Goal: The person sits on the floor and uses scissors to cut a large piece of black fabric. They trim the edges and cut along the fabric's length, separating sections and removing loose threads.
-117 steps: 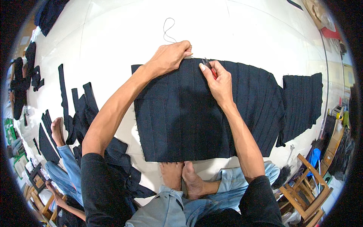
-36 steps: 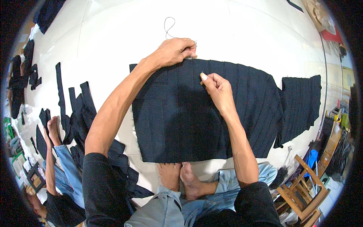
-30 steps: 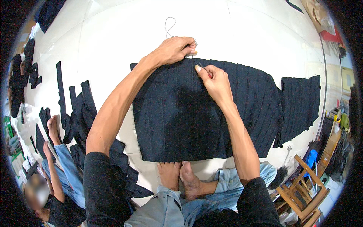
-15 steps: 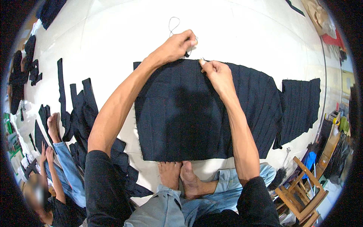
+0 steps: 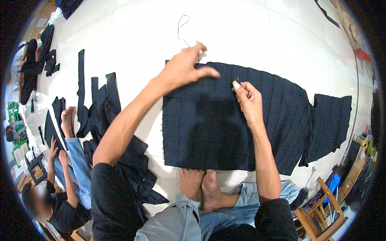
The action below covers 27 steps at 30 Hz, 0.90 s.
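Left hand [image 5: 181, 67] splayed, thumb wide, at the far edge of the black cloth [image 5: 209, 120]; right hand [image 5: 250, 100] pinching a small pointed tool [image 5: 236, 79]!

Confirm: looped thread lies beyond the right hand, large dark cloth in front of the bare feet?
No: the looped thread lies beyond the left hand, not the right hand, per the head view. The large dark cloth is in front of the bare feet.

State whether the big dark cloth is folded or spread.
Spread: the cloth lies broad and flat on the floor, not bunched up.
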### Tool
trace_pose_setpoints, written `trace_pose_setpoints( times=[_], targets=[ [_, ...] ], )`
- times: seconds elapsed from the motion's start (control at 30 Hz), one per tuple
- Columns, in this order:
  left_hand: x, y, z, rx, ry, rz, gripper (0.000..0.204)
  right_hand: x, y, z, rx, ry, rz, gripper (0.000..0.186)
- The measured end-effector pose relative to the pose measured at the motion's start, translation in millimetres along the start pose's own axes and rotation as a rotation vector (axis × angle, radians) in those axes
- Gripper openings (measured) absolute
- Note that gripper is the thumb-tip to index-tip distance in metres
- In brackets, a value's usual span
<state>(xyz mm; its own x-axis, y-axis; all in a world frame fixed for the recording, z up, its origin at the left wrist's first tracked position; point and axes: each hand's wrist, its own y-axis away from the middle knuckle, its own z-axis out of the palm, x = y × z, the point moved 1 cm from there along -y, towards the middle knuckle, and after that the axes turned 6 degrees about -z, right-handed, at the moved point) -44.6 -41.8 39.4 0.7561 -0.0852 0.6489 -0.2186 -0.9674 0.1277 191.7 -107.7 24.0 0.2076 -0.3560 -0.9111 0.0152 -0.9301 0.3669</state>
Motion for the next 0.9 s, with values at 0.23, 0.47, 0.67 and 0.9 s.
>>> trace_pose_setpoints(
  times=[0.23,0.47,0.67,0.9],
  targets=[
    [-23.2,-21.1,4.2,-0.166,0.139,-0.092,0.025,4.2,-5.8,1.7,0.027,0.107,-0.015,0.031],
    [-55.2,-39.7,-19.8,-0.330,0.187,-0.154,0.027,-3.5,-6.2,5.7,-0.015,0.132,-0.001,0.036],
    [-51.9,-42.6,-12.1,-0.303,0.283,-0.111,0.027,-20.4,-28.8,30.3,-0.064,0.512,-0.286,0.041],
    [-52.2,-35.9,-8.4,-0.247,0.365,-0.156,0.029,-42.9,-48.1,54.9,0.014,0.733,-0.263,0.038]
  ],
)
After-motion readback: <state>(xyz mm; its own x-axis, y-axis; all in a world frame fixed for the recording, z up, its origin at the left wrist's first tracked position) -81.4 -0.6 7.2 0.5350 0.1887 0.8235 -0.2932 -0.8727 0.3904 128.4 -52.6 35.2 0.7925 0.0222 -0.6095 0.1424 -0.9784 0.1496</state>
